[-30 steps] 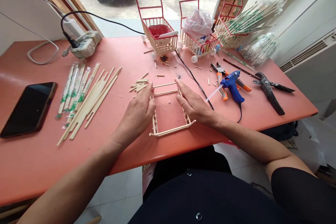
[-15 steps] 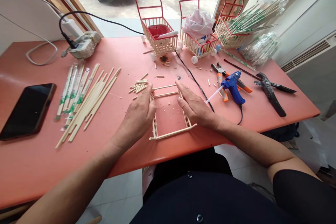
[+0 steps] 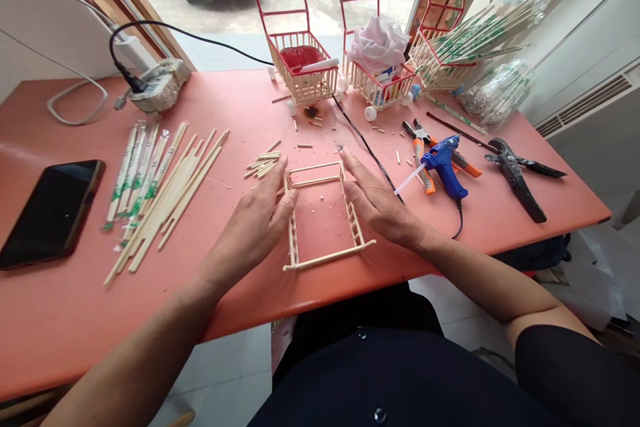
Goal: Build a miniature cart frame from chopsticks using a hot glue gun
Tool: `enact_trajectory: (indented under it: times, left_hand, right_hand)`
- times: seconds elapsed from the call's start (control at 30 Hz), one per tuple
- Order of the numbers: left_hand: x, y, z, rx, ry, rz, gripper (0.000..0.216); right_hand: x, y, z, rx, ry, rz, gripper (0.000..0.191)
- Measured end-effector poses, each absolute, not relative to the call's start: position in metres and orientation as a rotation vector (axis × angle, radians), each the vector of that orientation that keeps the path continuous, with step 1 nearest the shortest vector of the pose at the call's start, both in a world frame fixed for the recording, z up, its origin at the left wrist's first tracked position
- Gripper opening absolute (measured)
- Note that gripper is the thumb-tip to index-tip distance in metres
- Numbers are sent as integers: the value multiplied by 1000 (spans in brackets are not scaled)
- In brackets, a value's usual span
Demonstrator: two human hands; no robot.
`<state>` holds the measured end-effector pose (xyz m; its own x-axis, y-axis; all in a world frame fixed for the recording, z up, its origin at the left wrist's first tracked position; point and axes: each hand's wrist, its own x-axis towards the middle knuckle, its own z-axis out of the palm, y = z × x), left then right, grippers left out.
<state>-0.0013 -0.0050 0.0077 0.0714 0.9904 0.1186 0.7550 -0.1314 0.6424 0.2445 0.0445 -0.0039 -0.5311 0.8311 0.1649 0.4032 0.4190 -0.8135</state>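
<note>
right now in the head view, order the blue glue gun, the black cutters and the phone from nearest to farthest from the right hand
1. blue glue gun, just right of the right hand
2. black cutters, farther out to the right
3. phone, far off on the left

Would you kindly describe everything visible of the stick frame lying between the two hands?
The stick frame is a pale, wood-like open rectangle: two ladder-like sides with short rungs, one bar across the near end overhanging both corners, two bars across the far end. It sits on the orange table. The left hand touches its left side, the right hand its right side, fingers extended.
</note>
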Motion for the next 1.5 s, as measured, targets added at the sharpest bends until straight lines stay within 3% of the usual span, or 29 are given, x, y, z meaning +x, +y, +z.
enact_trajectory:
  times: [0.37, 1.03, 1.2, 1.37, 1.5]
  left_hand:
    - [-20, 2, 4, 1765, 1673, 1021, 65]
    - [-12, 5, 8, 1666, 1669, 896, 62]
    - [-9, 5, 15, 1615, 1625, 925, 54]
    - [-11, 6, 15, 1581, 1560, 975, 41]
    - [-15, 9, 8, 1525, 1467, 1036, 34]
  right_hand:
    - [253, 48, -6, -1079, -2001, 967, 71]
    - [250, 43, 3, -1170, -2040, 1024, 60]
    - [249, 46, 1, -1166, -2010, 1055, 61]
    - [249, 48, 9, -1170, -2031, 1077, 74]
    - [246, 48, 20, -1195, -2101, 1018, 66]
